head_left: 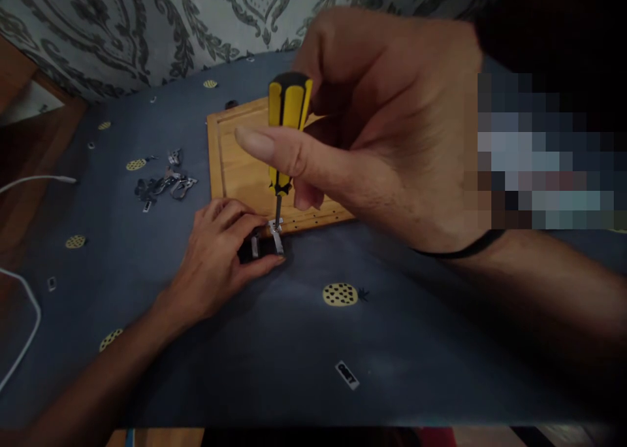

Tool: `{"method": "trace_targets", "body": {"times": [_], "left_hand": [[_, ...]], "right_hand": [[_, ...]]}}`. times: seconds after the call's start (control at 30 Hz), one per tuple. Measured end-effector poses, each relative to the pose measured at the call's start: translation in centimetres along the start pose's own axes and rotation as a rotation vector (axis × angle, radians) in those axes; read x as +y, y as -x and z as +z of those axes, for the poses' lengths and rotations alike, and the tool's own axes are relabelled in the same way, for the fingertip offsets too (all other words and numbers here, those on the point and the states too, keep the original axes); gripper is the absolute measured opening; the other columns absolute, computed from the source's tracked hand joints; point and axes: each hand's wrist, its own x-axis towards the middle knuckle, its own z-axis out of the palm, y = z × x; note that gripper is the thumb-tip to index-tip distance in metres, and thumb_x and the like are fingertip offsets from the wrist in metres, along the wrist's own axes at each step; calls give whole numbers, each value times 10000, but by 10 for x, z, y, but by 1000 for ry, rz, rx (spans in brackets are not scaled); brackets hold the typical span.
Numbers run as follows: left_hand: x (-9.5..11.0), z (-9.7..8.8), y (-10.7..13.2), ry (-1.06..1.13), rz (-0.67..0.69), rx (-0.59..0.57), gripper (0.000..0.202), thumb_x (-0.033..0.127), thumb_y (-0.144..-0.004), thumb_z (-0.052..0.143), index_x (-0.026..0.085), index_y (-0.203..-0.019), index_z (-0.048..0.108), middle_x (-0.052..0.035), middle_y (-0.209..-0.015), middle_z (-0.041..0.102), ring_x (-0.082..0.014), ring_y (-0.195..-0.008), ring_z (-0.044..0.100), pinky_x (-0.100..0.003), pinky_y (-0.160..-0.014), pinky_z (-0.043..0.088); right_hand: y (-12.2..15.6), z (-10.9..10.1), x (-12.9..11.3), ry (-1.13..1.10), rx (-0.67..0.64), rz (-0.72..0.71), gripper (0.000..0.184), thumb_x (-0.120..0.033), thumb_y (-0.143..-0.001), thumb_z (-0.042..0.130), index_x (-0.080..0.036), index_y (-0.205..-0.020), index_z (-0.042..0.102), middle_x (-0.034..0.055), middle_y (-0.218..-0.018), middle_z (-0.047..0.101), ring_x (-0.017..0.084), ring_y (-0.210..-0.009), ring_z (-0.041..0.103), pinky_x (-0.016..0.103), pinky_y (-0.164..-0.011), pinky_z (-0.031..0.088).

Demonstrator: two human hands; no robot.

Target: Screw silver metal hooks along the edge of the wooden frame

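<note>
My right hand [372, 120] is closed around the yellow and black handle of a screwdriver [289, 104]. The shaft points down, and its tip meets a small metal clip [277, 236] at the near edge of a wooden board [249, 166]. With thumb and fingers, my left hand [218, 254] grips around that clip at the board's edge. A second metal clip [255, 245] sits just left of it, partly hidden by my left fingers. Small dark holes run along the board's near edge. Much of the board's right side is hidden behind my right hand.
Several loose metal clips [166, 184] lie in a pile left of the board. A blue cloth [294, 355] with pineapple prints covers the surface. A white cable [36, 310] runs along the left side. A patterned curtain [220, 22] hangs behind.
</note>
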Motion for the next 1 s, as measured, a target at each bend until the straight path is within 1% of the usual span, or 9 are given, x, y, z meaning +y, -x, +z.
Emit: {"method": "trace_targets", "body": {"times": [0.13, 0.23, 0.33, 0.47, 0.57, 0.73, 0.83, 0.93, 1.0], "left_hand": [[2, 0, -1, -2, -7, 15, 317, 487, -882, 741, 251, -1079, 665, -50, -1079, 681, -290, -1061, 593, -480, -936, 488], [2, 1, -2, 1, -6, 25, 306, 477, -880, 743, 251, -1072, 666, -47, -1064, 683, -288, -1055, 594, -481, -937, 488], [2, 1, -2, 4, 5, 34, 311, 481, -876, 746, 247, -1066, 669, -54, -1042, 684, -293, -1043, 596, -485, -919, 496], [2, 1, -1, 1, -4, 33, 323, 485, -877, 744, 250, -1085, 668, -57, -1058, 684, -294, -1045, 601, -499, -933, 496], [2, 1, -1, 6, -12, 22, 318, 477, -875, 745, 257, -1093, 674, -59, -1062, 685, -296, -1044, 602, -500, -931, 497], [2, 1, -1, 9, -7, 18, 312, 480, -869, 750, 269, -1087, 676, -55, -1076, 687, -307, -1061, 602, -519, -931, 504], [2, 1, -1, 4, -10, 30, 319, 470, -863, 762, 262, -1088, 674, -56, -1076, 687, -309, -1062, 601, -518, -930, 505], [2, 2, -1, 10, 14, 59, 328, 453, -872, 760, 238, -1104, 674, -60, -1074, 691, -300, -1058, 604, -509, -926, 509], [2, 2, 0, 7, 23, 57, 319, 440, -881, 752, 231, -1109, 677, -60, -1078, 692, -293, -1053, 608, -503, -926, 511]], "right_hand": [[4, -2, 4, 26, -79, 37, 388, -477, -906, 717, -199, -742, 500, -53, -732, 604, 42, -559, 563, 206, -545, 502], [5, -1, 5, 57, -111, 55, 358, -391, -954, 685, -205, -744, 462, -45, -775, 623, 40, -579, 566, 201, -526, 459], [5, 1, 6, 57, -111, 37, 356, -364, -951, 691, -207, -739, 451, -40, -772, 623, 42, -591, 573, 201, -523, 436], [5, 2, 10, 38, -87, 8, 347, -390, -941, 695, -201, -743, 481, -36, -750, 620, 59, -582, 576, 217, -515, 435], [5, 2, 13, 61, -103, -6, 391, -462, -940, 680, -209, -737, 462, -50, -701, 583, 65, -587, 581, 222, -533, 439], [5, 1, 13, 40, -95, -14, 428, -489, -936, 675, -211, -719, 433, -68, -656, 521, 55, -536, 570, 213, -493, 414], [1, -5, 9, -10, -215, 3, 305, -445, -940, 678, -179, -869, 547, -71, -745, 578, 41, -586, 616, 172, -542, 471], [-3, -13, 3, -83, -386, 52, 174, -307, -977, 629, -181, -1096, 616, -85, -855, 657, 38, -699, 677, 150, -640, 528], [-4, -16, 1, -128, -435, 68, 156, -216, -982, 610, -177, -1131, 637, -82, -897, 694, 33, -708, 692, 148, -647, 544]]}}
